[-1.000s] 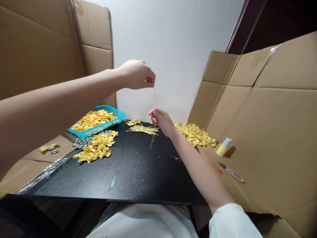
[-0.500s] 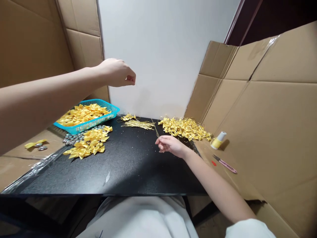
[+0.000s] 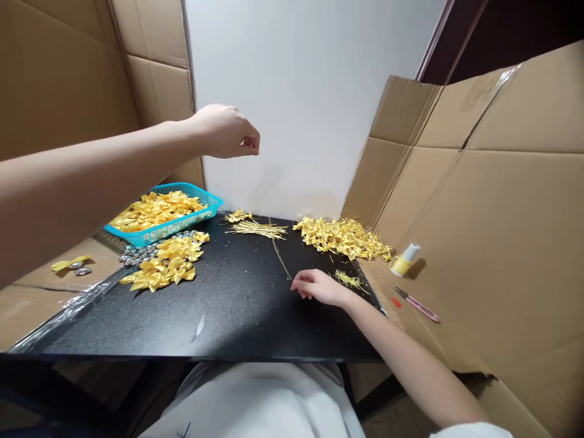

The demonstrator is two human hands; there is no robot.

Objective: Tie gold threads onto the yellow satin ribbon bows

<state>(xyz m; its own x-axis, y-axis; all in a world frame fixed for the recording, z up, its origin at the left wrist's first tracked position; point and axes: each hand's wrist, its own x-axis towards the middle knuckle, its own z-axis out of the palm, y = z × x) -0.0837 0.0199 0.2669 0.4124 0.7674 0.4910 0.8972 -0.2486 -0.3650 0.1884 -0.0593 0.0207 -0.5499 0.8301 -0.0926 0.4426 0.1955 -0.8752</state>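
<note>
My left hand [image 3: 230,132] is raised high in front of the wall, thumb and fingertips pinched together; what they hold, if anything, is too small to make out. Low over the black tabletop [image 3: 237,298], the fingers of my right hand [image 3: 317,287] are closed at the lower end of a thin gold cord [image 3: 281,261]. That cord runs up and back past a bundle of straight gold cords [image 3: 258,229]. Right of it lies a heap of yellow bows with gold loops [image 3: 340,236]. A small tangle of yellow thread [image 3: 349,280] is beside my right wrist.
At the left stands a blue basket [image 3: 214,210] of yellow ribbon bows, with loose bows [image 3: 168,264] and silver beads [image 3: 137,254] before it. A yellow thread spool [image 3: 404,260] and pink thread snips [image 3: 420,306] lie at the right. Cardboard walls [image 3: 502,231] flank the table.
My right hand has moved down and toward me, with more of the cord showing behind it. The thread tangle by my wrist has come into view. My left hand appears slightly farther right.
</note>
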